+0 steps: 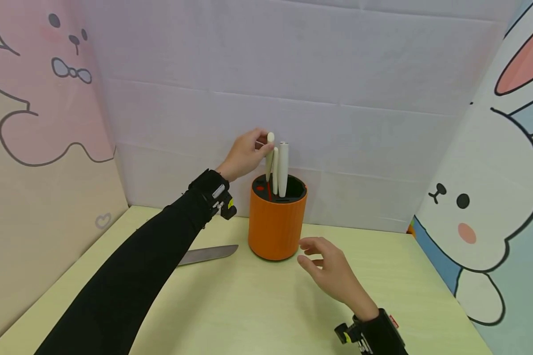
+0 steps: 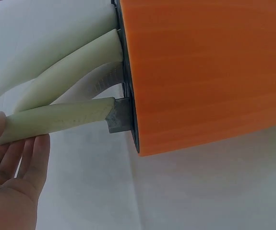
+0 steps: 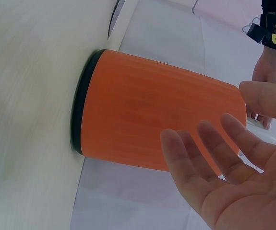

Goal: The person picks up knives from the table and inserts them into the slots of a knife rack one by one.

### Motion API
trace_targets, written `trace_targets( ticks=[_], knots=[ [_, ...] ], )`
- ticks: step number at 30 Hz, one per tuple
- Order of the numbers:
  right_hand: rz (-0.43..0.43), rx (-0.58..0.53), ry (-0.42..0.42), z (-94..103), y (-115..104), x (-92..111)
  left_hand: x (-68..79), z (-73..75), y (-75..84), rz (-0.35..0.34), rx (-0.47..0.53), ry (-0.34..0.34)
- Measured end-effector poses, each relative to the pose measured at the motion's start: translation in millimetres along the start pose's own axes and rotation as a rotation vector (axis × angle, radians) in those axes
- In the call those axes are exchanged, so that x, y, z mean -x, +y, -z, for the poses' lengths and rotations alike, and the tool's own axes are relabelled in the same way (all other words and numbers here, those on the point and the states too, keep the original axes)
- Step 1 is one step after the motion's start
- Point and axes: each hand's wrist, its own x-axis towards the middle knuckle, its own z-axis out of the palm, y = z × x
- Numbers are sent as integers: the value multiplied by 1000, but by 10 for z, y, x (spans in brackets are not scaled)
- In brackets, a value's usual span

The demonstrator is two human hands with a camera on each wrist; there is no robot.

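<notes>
An orange knife block (image 1: 276, 227) with a black slotted top stands upright on the table, several pale handles rising from it. My left hand (image 1: 247, 152) pinches the end of one knife (image 2: 56, 117) between thumb and fingers. A short stretch of that knife's metal shows above the block's rim in the left wrist view; the rest of its blade is hidden inside. Lower down, my right hand (image 1: 330, 268) hovers by the block's right side, fingers loosely bent and holding nothing. In the right wrist view its fingers (image 3: 176, 148) overlap the orange wall.
A loose knife blade (image 1: 209, 254) lies flat on the pale table (image 1: 231, 305) left of the block, its handle end hidden behind my left sleeve. A white wall (image 1: 360, 162) rises close behind, and panels with cartoon animals flank both sides.
</notes>
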Motion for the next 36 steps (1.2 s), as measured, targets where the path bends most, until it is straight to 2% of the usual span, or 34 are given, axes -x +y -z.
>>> trace_targets(
  ticks=[7, 18, 36],
  knots=[
    [-1, -4, 0, -3, -1, 6, 28, -50, -61, 19, 10, -7],
    [11, -13, -2, -11, 2, -11, 36, -52, -104, 27, 5, 4],
    [10, -8, -9, -10, 3, -18, 51, -51, -103, 71, -7, -18]
  ],
)
